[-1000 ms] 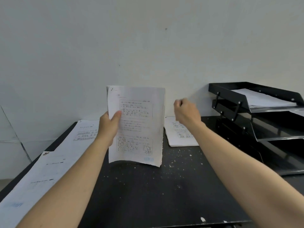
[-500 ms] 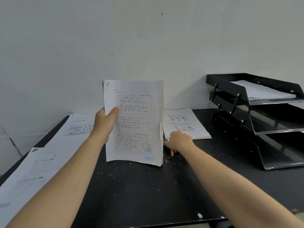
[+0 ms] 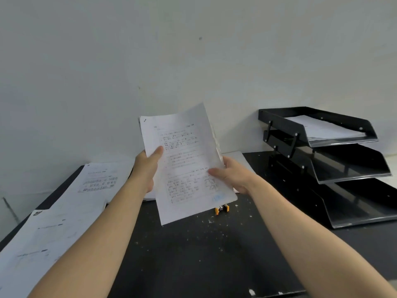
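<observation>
A thin sheaf of white printed pages (image 3: 187, 164) hangs tilted above the middle of the speckled black tabletop (image 3: 193, 254). The left hand (image 3: 148, 166) grips its left edge and the right hand (image 3: 234, 176) pinches its right edge, both thumbs on the print, fingers hidden behind. The text is too blurred to read. A small orange-and-black clip (image 3: 222, 209) is half hidden below the sheaf. At the tabletop's right edge, a black three-tier letter tray (image 3: 343, 168) is cut off.
</observation>
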### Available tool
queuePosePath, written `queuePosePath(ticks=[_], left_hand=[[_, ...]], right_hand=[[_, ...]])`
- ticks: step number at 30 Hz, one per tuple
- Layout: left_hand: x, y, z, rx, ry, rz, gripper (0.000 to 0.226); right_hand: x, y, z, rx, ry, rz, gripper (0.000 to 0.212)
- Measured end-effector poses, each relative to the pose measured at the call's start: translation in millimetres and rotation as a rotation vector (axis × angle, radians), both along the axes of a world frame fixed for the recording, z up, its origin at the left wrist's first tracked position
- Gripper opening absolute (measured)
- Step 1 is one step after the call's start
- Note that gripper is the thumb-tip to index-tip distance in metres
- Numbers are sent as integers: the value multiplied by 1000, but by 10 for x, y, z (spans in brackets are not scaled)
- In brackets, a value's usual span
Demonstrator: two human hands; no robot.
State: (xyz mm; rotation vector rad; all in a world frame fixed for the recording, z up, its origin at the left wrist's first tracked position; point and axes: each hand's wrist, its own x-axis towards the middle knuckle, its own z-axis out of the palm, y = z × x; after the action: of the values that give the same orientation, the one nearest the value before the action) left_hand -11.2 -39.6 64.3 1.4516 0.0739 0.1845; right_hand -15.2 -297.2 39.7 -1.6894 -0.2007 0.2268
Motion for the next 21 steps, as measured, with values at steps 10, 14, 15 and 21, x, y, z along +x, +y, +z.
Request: queuePosePath(ticks=[10,14,15,21], left_hand=[[-63,-594,-54,68,-60,-17,34],[-37,-920,25,-5,-24,0,31],[-34,-1013,45,-32,-16,4,30],[-114,-1781,84,-152,-15,-25,29]], right_hand=[[-280,-418,437,111,27,-99,45],[-430,-729,427,640,108,-114,80],[-472,-773,392,719,108,-118,87],[-605,-990,332,550,56,-350,25]])
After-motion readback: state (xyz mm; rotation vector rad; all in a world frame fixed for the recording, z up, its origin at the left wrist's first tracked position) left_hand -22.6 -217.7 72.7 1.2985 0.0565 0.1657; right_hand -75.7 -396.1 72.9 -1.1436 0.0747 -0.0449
